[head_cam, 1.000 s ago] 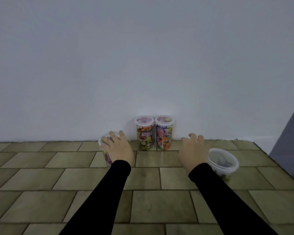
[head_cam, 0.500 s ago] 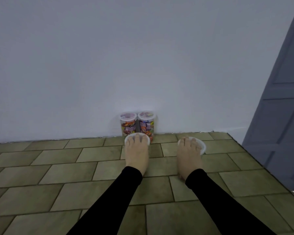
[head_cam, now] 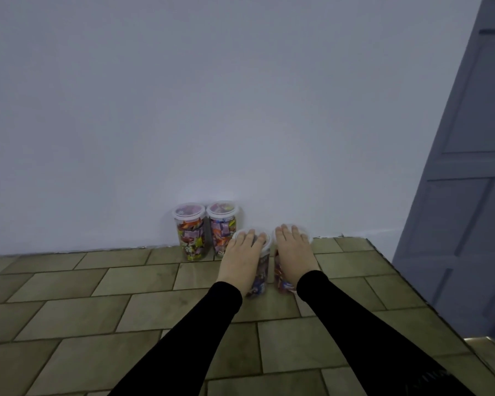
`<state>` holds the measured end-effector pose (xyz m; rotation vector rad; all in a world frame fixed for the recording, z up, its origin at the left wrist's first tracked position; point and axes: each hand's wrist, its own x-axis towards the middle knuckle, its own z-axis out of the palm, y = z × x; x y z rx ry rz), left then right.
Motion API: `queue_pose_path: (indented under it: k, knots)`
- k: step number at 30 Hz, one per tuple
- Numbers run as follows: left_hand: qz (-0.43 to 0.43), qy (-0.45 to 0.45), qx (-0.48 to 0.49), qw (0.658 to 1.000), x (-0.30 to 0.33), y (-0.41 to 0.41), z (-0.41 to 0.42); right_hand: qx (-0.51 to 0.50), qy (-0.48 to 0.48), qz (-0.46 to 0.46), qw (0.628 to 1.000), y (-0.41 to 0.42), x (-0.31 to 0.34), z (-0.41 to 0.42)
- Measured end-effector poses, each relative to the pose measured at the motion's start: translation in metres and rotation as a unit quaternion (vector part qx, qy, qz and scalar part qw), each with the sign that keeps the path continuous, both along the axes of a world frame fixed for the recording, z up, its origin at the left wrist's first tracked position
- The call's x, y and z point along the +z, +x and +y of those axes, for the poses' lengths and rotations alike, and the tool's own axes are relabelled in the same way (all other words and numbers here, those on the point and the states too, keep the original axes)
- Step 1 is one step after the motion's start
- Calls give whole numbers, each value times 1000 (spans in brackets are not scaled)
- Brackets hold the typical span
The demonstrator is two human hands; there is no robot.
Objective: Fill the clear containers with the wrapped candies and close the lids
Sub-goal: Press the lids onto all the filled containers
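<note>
Both hands have drawn together since a moment ago: left hand (head_cam: 242, 258) and right hand (head_cam: 293, 254) lie flat, fingers straight, atop two lidded candy containers (head_cam: 260, 277) on the tiled floor (head_cam: 69, 324). Two filled, lidded containers (head_cam: 190, 231) stand against the wall; filling looks finished.

left hand (head_cam: 242, 257) flat, right hand (head_cam: 293, 252) flat, arms extended

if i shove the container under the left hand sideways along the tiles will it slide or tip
Probably tips fairly easily: the container under the left hand stands tall and narrow. Packed with candies, it likely feels heavy for its size. The closed lid should hold them in if it falls, and it might roll.
</note>
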<state>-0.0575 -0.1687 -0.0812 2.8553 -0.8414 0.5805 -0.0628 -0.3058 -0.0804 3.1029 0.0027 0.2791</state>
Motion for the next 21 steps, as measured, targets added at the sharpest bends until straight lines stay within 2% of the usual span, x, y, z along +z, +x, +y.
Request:
queue_pose_path:
  k: [7, 17, 21]
  knots:
    - [13, 20, 38, 999, -1, 48, -23, 28, -31, -12, 999, 34, 0, -27]
    - [0, 30, 74, 997, -2, 114, -49, 61, 19, -38, 997, 109, 4, -50]
    - [0, 29, 81, 996, -2, 135, -53, 66, 3, -47, 997, 133, 4, -54]
